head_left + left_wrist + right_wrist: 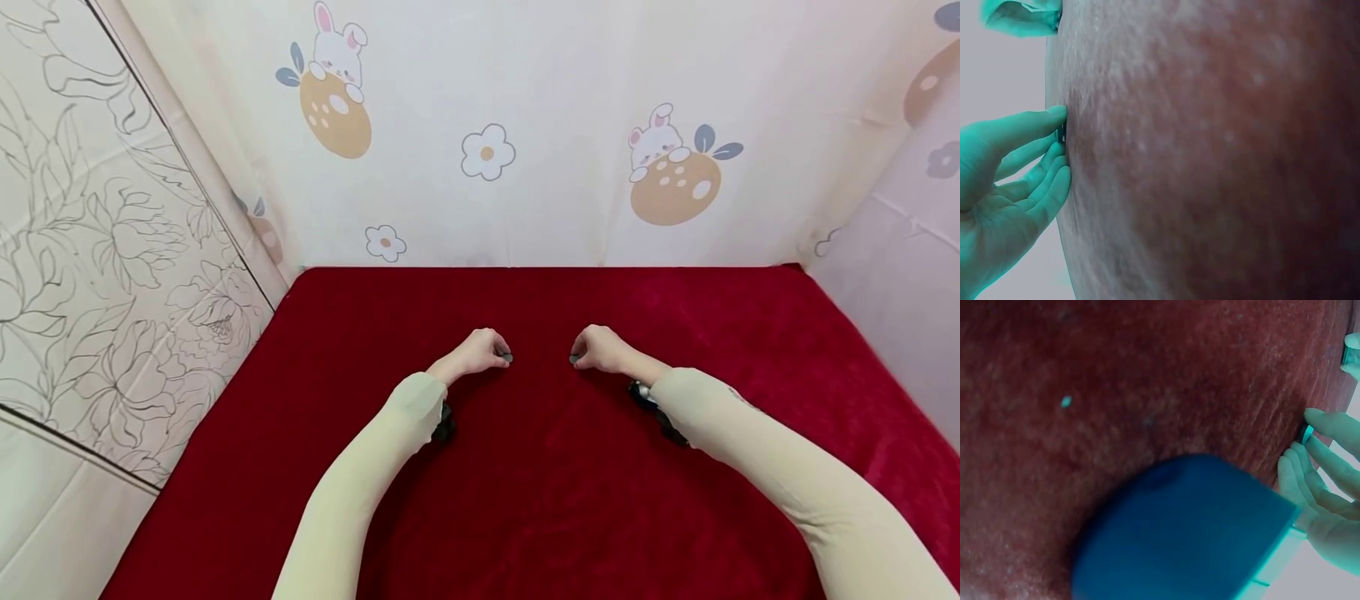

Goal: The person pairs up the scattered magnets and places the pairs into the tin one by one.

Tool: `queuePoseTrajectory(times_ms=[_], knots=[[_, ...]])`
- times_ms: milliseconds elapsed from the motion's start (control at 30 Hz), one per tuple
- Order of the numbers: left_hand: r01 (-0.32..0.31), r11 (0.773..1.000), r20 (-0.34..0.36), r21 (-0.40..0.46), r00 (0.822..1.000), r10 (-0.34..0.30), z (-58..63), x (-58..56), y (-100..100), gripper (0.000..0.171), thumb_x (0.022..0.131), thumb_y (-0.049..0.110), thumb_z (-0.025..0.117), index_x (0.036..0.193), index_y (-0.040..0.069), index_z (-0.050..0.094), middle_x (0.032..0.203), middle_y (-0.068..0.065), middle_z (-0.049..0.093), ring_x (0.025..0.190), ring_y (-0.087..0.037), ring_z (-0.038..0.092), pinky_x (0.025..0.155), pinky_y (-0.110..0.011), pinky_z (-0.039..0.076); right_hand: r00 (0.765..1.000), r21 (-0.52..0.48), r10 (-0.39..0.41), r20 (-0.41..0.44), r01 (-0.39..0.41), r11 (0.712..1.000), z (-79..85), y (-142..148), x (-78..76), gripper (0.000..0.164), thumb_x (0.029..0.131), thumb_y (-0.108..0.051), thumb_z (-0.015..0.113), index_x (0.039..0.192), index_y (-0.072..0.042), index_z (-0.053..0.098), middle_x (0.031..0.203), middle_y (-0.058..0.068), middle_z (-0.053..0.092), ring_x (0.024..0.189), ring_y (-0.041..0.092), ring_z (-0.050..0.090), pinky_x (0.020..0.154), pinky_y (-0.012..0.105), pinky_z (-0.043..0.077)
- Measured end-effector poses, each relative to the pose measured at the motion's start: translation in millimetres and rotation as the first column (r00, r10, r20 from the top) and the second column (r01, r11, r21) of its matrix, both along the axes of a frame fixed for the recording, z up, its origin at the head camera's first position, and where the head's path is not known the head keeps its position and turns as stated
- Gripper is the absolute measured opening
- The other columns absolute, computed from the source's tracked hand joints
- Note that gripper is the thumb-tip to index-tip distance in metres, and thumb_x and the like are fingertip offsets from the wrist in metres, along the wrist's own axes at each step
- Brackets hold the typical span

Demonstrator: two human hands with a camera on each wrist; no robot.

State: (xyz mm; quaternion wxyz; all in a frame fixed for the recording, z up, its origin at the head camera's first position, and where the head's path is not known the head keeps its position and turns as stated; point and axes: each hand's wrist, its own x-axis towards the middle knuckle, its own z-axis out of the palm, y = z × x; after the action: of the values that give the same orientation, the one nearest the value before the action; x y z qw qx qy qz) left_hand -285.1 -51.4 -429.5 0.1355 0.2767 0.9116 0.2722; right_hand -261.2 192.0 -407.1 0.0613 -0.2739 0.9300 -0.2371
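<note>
Both hands are out over the red cloth, facing each other with a gap between. My left hand [482, 352] pinches a small flat grey disc [507, 357] between thumb and fingertips. In the left wrist view its edge shows as a dark sliver [1062, 134], right at the cloth. Opposite, my right hand [602, 350] pinches a second small grey disc [573, 359] the same way. That disc's light edge [1307, 434] shows between thumb and fingers in the right wrist view, close to the cloth. The fingers hide part of each piece.
Red velvety cloth [510, 500] covers the table. Behind stands a pale curtain [570, 100] with rabbits and flowers; a flower-line panel [112, 242] is at left. Dark wrist devices [660, 412] hang under the sleeves. A blue rounded shape [1185, 531] blocks much of the right wrist view.
</note>
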Motion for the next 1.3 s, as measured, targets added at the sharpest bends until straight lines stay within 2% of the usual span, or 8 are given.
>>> queuePoseTrajectory(times_ms=[667,1000,1300], knots=[[0.051,0.998,-0.006,-0.021,0.999,-0.051,0.4,7.0,30,0.017,0.080,0.012,0.066,0.095,0.003,0.068,0.087,-0.005,0.066,0.077,-0.011,0.059,0.065,-0.017,0.045,0.998,-0.004,0.049,0.034,-0.049,0.999,-0.6,-22,3.2,0.008,0.069,0.000,0.068,0.075,0.005,0.068,0.070,0.009,0.065,0.064,0.016,0.060,0.060,0.027,0.048],[0.056,0.998,0.002,-0.010,0.998,-0.056,-1.7,8.7,40,0.016,0.080,0.012,0.066,0.093,0.005,0.069,0.085,-0.003,0.066,0.073,-0.009,0.059,0.064,-0.015,0.045,0.998,0.005,0.054,0.034,-0.054,0.999,-1.6,-28,4.2,0.008,0.070,0.000,0.067,0.076,0.005,0.068,0.070,0.009,0.065,0.063,0.015,0.059,0.059,0.027,0.047],[0.077,0.997,-0.020,-0.029,0.997,-0.077,-0.7,12.1,46,0.017,0.080,0.013,0.065,0.094,0.004,0.069,0.087,-0.004,0.066,0.076,-0.010,0.060,0.064,-0.015,0.044,0.999,0.003,0.041,0.029,-0.042,0.999,-3.5,-32,5.0,0.009,0.070,-0.001,0.069,0.077,0.005,0.068,0.071,0.009,0.065,0.065,0.017,0.060,0.061,0.028,0.048]])
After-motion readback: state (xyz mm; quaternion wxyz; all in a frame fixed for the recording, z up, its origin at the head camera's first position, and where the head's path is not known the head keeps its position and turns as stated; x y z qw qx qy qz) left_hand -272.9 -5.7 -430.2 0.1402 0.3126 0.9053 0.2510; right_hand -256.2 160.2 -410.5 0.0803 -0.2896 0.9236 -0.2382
